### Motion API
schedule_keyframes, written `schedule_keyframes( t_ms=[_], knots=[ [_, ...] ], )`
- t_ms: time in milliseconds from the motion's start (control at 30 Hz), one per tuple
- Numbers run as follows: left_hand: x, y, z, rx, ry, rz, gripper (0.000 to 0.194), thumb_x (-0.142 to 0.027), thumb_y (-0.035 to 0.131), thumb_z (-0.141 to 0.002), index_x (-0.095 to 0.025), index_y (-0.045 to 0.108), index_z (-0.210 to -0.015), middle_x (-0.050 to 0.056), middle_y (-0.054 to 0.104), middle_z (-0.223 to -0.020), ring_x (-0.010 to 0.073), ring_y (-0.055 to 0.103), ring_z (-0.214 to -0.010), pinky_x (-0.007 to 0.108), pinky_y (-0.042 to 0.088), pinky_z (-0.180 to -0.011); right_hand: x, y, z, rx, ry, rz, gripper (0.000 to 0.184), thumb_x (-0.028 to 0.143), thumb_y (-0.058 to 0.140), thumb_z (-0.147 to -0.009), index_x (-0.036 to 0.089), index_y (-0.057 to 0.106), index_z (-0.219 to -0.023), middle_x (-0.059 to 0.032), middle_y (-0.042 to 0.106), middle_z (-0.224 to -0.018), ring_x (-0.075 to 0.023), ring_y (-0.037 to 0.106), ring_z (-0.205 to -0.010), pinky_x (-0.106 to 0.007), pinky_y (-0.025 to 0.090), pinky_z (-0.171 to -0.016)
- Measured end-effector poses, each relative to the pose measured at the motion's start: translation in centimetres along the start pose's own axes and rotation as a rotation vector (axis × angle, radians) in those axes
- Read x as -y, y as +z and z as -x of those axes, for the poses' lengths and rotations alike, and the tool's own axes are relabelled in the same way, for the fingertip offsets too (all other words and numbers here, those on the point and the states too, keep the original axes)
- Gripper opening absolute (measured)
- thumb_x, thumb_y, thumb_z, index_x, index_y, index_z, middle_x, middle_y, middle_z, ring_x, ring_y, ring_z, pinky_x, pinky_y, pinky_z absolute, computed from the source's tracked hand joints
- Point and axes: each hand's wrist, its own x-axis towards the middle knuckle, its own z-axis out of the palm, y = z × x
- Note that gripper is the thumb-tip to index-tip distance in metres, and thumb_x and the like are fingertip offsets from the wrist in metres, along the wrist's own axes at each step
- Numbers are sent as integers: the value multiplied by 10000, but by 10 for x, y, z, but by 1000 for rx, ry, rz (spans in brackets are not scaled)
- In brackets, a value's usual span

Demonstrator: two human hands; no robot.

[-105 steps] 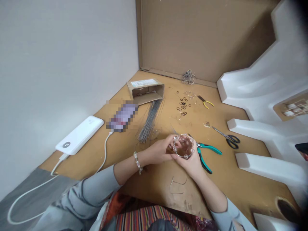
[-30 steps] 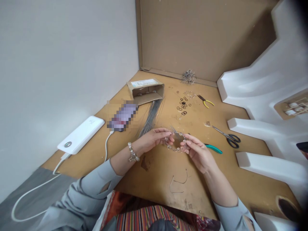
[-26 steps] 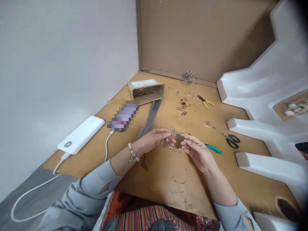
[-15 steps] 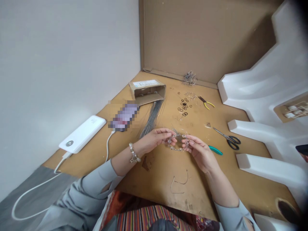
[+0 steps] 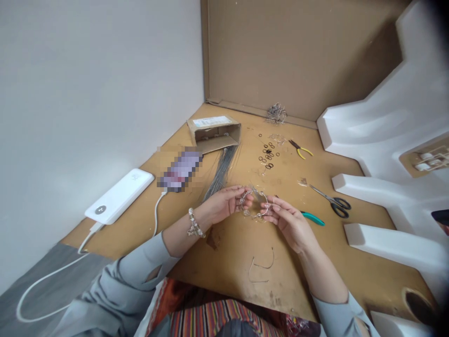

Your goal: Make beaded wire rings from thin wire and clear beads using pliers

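Observation:
Between my two hands is a wire ring with clear beads (image 5: 246,213), held up above the table. My left hand (image 5: 229,202) pinches its left side between thumb and fingers. On the opposite side, my right hand (image 5: 289,220) has its thumb and fingertips closed on the ring. Two bent pieces of wire (image 5: 263,267) lie on the table below the ring. A bundle of straight grey wires (image 5: 220,175) lies just beyond my left hand. Teal-handled pliers (image 5: 313,218) rest behind my right hand, their head hidden by it.
Beyond my hands lie several dark rings (image 5: 268,157), yellow-handled pliers (image 5: 301,149) and a tangle of wire (image 5: 276,113). Black-handled scissors (image 5: 338,206) are at right, beside white moulded foam (image 5: 372,189). An open cardboard box (image 5: 214,133), a phone (image 5: 182,171) and a white power bank (image 5: 121,196) stand left.
The beaded ring has turned between my fingers, so its beads sit in different places. My right fingers have shifted slightly left. The things on the table stay put.

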Motion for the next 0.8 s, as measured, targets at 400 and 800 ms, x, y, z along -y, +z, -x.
schedule_keyframes(
  t_ms=[400, 800],
  knots=[
    [3, 1, 1, -133, 63, -390, 336, -341, 612, -828, -133, 585, -1090, 139, 612, -1157, 213, 594, -1039, 386, 466, -911, 1, -2, -1, 20, 76, -66, 296, 278, 734, -701, 189, 681, -978, -40, 720, -780, -132, 673, -652, -246, 539, -634],
    [18, 18, 13, -48, 404, -1234, 783, -434, 728, -675, -193, 385, -1336, 153, 424, -1379, 301, 411, -1271, 481, 357, -1048, 0, 5, 3, 61, 129, -123, 252, 257, 731, -704, 192, 656, -935, -44, 730, -851, -169, 696, -781, -297, 542, -756]
  ],
)
